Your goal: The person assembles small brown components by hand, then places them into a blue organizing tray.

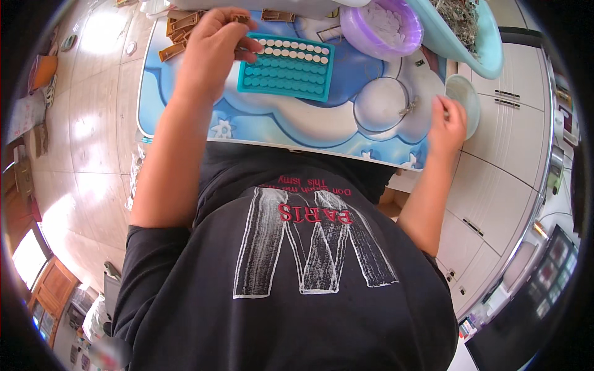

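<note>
My left hand is raised over the upper left of the table, its fingers closed round a small brown piece. Just under its fingertips lies a teal tray of round wells, with white discs in the two far rows. Loose brown plastic pieces are heaped beyond that hand. My right hand hovers at the table's right edge, beside a translucent bin. Its thumb and fingers are pinched together, and whatever they hold is hidden. A thin wire loop with a small metallic bit rests left of it.
A purple bowl of white pieces stands at the back of the blue patterned table. Right of it, a pale teal basin holds a tangle of metal pieces. White cabinets stand on the right; tiled floor lies left.
</note>
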